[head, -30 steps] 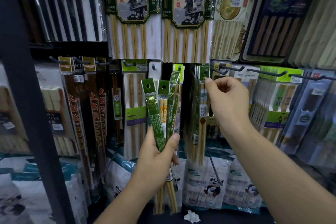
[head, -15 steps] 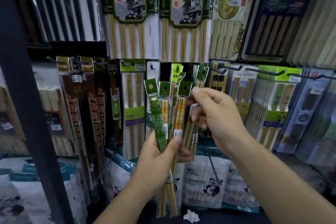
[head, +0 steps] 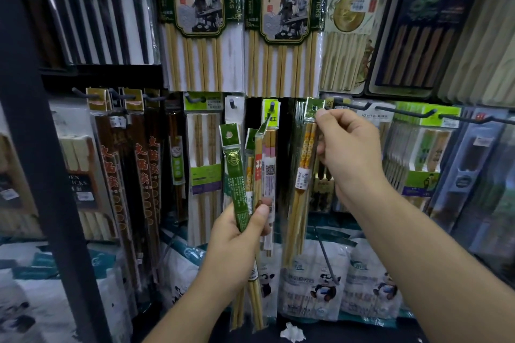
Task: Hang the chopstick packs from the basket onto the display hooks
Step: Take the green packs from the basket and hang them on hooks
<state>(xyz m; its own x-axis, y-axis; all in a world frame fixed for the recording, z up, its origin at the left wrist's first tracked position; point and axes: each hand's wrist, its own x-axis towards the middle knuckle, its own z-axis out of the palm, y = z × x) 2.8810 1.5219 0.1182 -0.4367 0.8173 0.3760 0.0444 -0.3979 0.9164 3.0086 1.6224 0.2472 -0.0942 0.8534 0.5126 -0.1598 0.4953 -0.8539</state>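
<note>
- The chopstick pack I'm dealing with is the clear one with an orange-printed bamboo pair and a green header card. It hangs upright, with its top at the level of the hook row.
- My right hand has it pinched just under the header. The thumb tip is up by the card's edge and the other fingers are curled in against the pack's right side.
- Honestly can't tell if the header hole is on a peg, since the card covers that spot.
- Tucked right behind that pack on its left is a stack of green-header packs.
- Left of that pack and lower, my left hand grips a bunch of packs round the middle, thumb clamped across the front. They fan out at the top, with a dark green sleeve in front and clear ones with yellow sticks behind.
- Between the bunch and that pack, a lime-topped pack sits on a short black peg.
- Straight above that pack are the big hot pot chopstick packs.
- To its right, long black hooks stick out over some green-labelled packs.
- Below it are panda-print bags, and lower down a crumpled white scrap.
- Way off to its left are dark brown packs with red characters, then the dark shelf upright.
</note>
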